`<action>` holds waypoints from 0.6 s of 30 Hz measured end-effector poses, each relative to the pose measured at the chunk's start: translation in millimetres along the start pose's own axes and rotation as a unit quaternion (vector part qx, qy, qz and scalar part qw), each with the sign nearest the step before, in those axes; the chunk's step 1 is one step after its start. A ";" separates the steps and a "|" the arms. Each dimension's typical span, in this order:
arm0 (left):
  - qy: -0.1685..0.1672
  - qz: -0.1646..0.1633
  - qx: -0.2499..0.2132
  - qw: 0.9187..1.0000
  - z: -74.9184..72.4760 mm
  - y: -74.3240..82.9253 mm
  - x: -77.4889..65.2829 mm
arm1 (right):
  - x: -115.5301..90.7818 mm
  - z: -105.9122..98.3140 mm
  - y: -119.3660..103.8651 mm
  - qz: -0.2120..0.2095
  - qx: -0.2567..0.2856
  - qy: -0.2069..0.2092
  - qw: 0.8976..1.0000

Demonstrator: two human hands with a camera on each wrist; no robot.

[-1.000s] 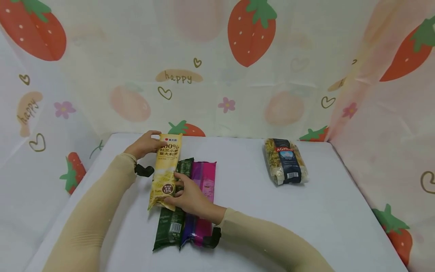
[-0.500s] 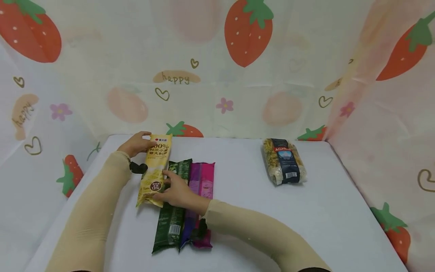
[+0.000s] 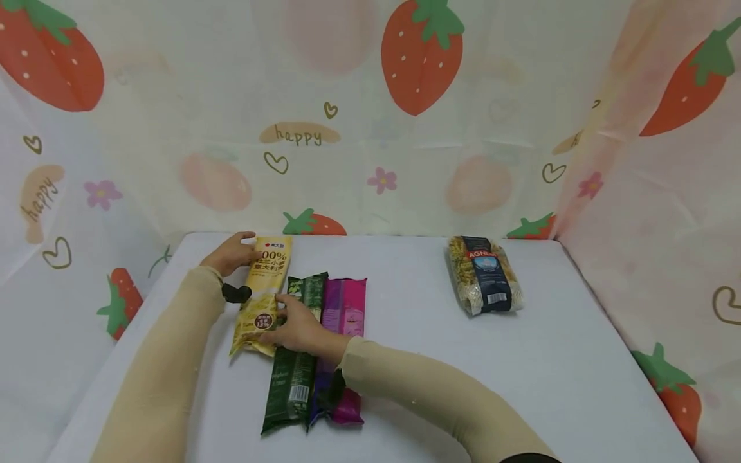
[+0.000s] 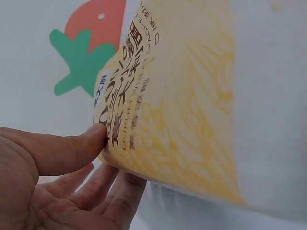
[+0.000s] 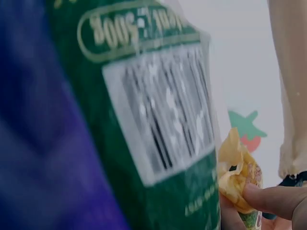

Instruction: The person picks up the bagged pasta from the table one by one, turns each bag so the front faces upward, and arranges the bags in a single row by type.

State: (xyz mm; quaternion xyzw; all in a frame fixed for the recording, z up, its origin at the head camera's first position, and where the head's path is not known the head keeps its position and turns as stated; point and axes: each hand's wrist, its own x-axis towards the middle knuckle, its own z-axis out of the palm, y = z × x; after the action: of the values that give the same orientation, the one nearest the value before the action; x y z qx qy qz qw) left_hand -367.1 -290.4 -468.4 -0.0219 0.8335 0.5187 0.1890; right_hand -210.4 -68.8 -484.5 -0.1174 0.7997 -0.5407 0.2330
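Both hands hold a yellow spaghetti packet [image 3: 267, 276] at the left of the table, beside a green packet [image 3: 289, 392]. My left hand [image 3: 230, 254] grips its upper left edge; in the left wrist view the thumb [image 4: 72, 151] lies on the printed front and the fingers are underneath. Lower down, my right hand [image 3: 300, 328] pinches the packet near its bottom end, and the right wrist view shows the thumb on the crinkled yellow wrapper [image 5: 232, 179]. A purple and pink packet [image 3: 352, 315] lies against the green one, partly covered by the right forearm.
A clear bag of short pasta [image 3: 485, 275] with a dark label lies at the back right of the white table [image 3: 440, 379]. Strawberry-printed cloth [image 3: 359, 141] hangs behind the table and along both sides.
Both hands have shifted the yellow spaghetti packet left, from partly over the green packet to beside it. During the last half second it has lowered slightly. The other packets stay put.
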 end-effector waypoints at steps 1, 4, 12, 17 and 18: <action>-0.001 0.001 0.000 1.000 0.4 -1.0 -0.6 | 0.3 0.1 0.4 0.002 0.001 0.000 1.000; 0.008 0.006 0.004 1.000 1.1 -3.3 -2.4 | 1.3 0.1 0.5 0.006 -0.006 0.000 1.000; 0.032 0.012 0.029 0.999 5.3 -5.5 -0.8 | 2.0 -0.2 -1.3 0.015 -0.037 -0.006 0.999; 0.048 0.011 0.075 0.996 6.8 -9.2 6.1 | 1.8 -0.6 -2.0 0.015 -0.060 -0.007 0.998; 0.051 0.009 0.083 0.995 7.3 -9.4 6.8 | 2.0 -0.5 -1.7 0.016 -0.063 -0.006 0.998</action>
State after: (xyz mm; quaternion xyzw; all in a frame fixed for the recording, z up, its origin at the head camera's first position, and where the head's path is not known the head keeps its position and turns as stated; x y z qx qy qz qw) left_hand -369.2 -287.3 -481.6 -0.0248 0.8824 0.4477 0.1426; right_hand -212.5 -69.9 -483.3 -0.1223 0.8327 -0.4845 0.2386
